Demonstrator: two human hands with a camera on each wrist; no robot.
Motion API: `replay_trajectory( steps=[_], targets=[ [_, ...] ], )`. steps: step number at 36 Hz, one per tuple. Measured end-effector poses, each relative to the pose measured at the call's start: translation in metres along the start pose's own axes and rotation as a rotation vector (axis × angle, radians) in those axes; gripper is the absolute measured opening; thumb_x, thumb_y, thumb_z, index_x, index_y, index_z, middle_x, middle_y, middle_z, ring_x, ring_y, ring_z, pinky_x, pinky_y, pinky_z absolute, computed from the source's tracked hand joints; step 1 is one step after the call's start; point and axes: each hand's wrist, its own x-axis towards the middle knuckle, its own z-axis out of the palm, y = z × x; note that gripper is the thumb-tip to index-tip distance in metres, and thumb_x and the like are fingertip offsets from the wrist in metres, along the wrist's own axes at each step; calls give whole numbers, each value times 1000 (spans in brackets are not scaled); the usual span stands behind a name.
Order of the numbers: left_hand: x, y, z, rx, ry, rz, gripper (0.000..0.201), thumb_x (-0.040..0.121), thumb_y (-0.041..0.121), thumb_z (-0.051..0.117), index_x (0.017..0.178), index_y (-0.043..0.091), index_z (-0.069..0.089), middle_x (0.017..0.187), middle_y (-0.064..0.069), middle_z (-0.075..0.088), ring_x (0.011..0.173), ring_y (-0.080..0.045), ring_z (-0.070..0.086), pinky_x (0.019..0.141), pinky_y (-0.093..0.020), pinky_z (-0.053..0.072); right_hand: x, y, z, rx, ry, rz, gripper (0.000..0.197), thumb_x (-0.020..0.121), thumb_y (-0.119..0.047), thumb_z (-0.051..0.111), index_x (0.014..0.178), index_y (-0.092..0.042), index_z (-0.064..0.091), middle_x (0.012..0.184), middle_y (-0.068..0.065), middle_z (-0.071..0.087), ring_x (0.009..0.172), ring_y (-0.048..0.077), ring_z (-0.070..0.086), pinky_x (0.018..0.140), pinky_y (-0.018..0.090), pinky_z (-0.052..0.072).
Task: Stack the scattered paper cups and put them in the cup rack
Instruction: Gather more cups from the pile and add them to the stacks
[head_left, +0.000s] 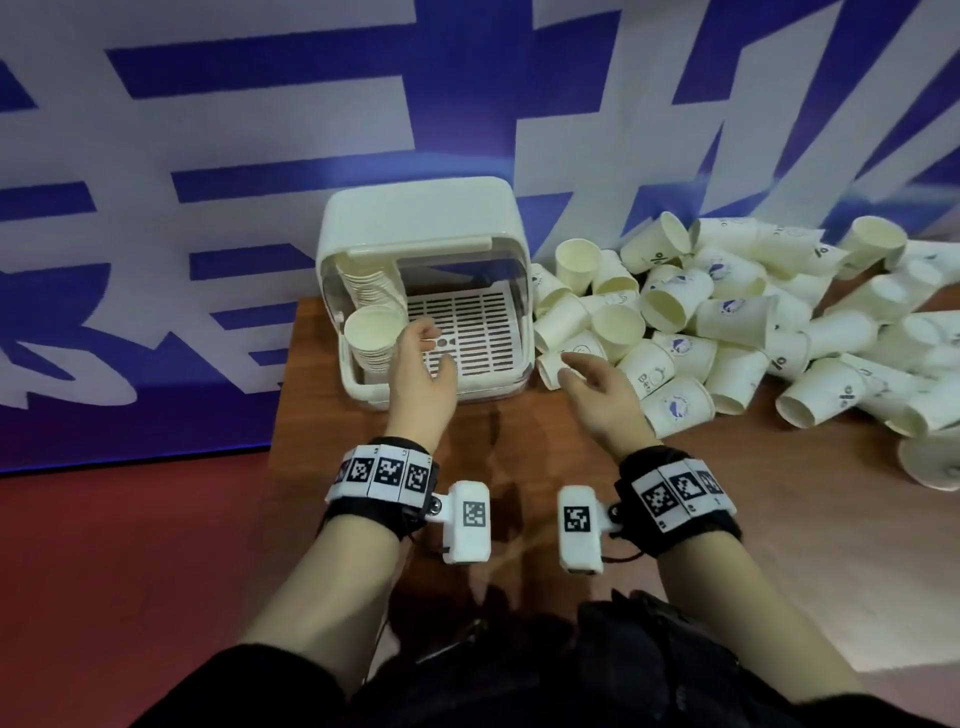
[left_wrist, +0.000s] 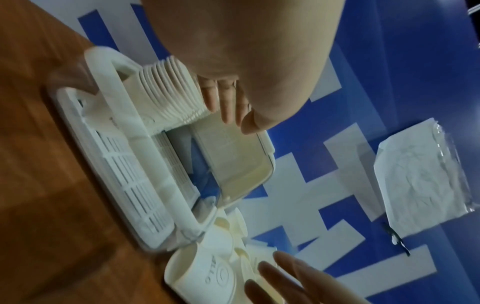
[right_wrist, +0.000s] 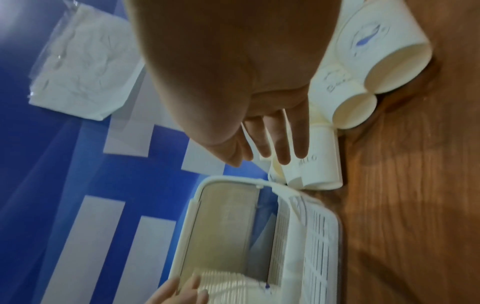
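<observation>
Fingers of the left hand (head_left: 421, 374) lie loosely spread and hold nothing — they hover just beside the rim of the stack of cups (head_left: 371, 332) at the front left of the cup rack (head_left: 415, 228), and whether a fingertip touches that rim cannot be told. In the left wrist view the same fingers (left_wrist: 226, 102) hang straight next to the ribbed rims of the stack (left_wrist: 168, 92). Over on the right, the right hand (head_left: 597, 389) is also open, fingers extended and apart, reaching toward the nearest lying cup (head_left: 558, 364) at the edge of the scattered cups (head_left: 727, 322); the right wrist view shows its fingertips (right_wrist: 283, 148) over a cup on its side (right_wrist: 319, 160) without curling round it. The stack stands nested, mouth upward, leaning inside the rack against its left wall, while the rack's slotted white floor (head_left: 467, 322) beside it is bare. The loose cups are heaped to the right of the rack on the wooden table (head_left: 519, 467), mostly tipped on their sides, some printed with blue marks. A blue and white banner (head_left: 208, 156) rises behind — both wrists wear black bands with square coded tags.
</observation>
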Motion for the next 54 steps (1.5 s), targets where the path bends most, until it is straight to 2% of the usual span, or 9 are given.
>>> replay_trajectory(
  steps=[3, 7, 17, 23, 28, 39, 41, 47, 54],
  targets=[
    [-9, 6, 23, -3, -64, -19, 42, 90, 3, 52, 128, 17, 45, 122, 0, 52, 113, -15, 52, 103, -39, 44, 0, 13, -23, 35, 29, 22, 26, 93, -22, 56, 117, -15, 62, 106, -1, 61, 98, 12, 56, 85, 24, 41],
    [-18, 20, 53, -1, -150, -29, 39, 90, 3, 53, 126, 20, 48, 122, 2, 54, 111, -12, 53, 99, -31, 45, 4, 28, -58, 68, 71, 49, 10, 91, -24, 57, 98, -25, 64, 96, 1, 64, 86, 17, 58, 76, 31, 48],
    [-32, 56, 135, 23, -361, -57, 27, 91, 9, 56, 117, 18, 51, 110, 3, 56, 95, -8, 54, 79, -17, 43, 19, 53, -153, 130, 159, 88, 9, 89, -19, 56, 92, -19, 64, 83, 2, 66, 88, 24, 62, 81, 40, 50],
    [-42, 62, 187, 145, -466, -86, 22, 88, 14, 62, 109, 18, 54, 96, 5, 55, 86, -11, 53, 90, -28, 47, 31, 76, -196, 110, 181, 94, 9, 88, -23, 57, 94, -28, 61, 100, 4, 65, 95, 26, 63, 84, 45, 51],
    [-52, 64, 219, 281, -518, -88, 30, 87, 23, 66, 114, 15, 57, 109, 1, 58, 103, -15, 54, 91, -30, 45, 47, 91, -219, 141, 190, 97, 23, 89, -19, 55, 112, -18, 54, 97, -1, 62, 81, 23, 60, 60, 28, 43],
    [-67, 61, 264, 608, -490, 44, 67, 80, 46, 69, 136, 20, 42, 136, 0, 45, 127, -21, 37, 104, -32, 24, 86, 106, -230, -19, 51, 25, 39, 90, -19, 59, 126, -8, 51, 87, 13, 68, 63, 15, 61, 59, 20, 47],
    [-68, 58, 270, 623, -492, 46, 67, 80, 46, 69, 136, 21, 41, 136, 1, 43, 127, -21, 35, 104, -32, 23, 93, 107, -230, -87, 41, 10, 36, 90, -23, 60, 123, -8, 55, 81, 11, 67, 63, 13, 60, 54, 17, 45],
    [-67, 51, 279, 681, -483, 50, 69, 79, 44, 69, 138, 24, 39, 137, 3, 41, 128, -20, 33, 103, -32, 22, 111, 110, -228, -322, 29, -27, 34, 87, -38, 61, 112, -15, 64, 71, -3, 59, 76, 18, 59, 68, 29, 43],
    [-67, 44, 287, 783, -508, 88, 71, 80, 43, 67, 141, 24, 36, 137, 2, 39, 128, -20, 31, 103, -31, 20, 115, 103, -228, -382, 46, -104, 22, 90, -26, 56, 88, -5, 62, 62, 5, 54, 69, 26, 54, 66, 37, 46]
  ],
)
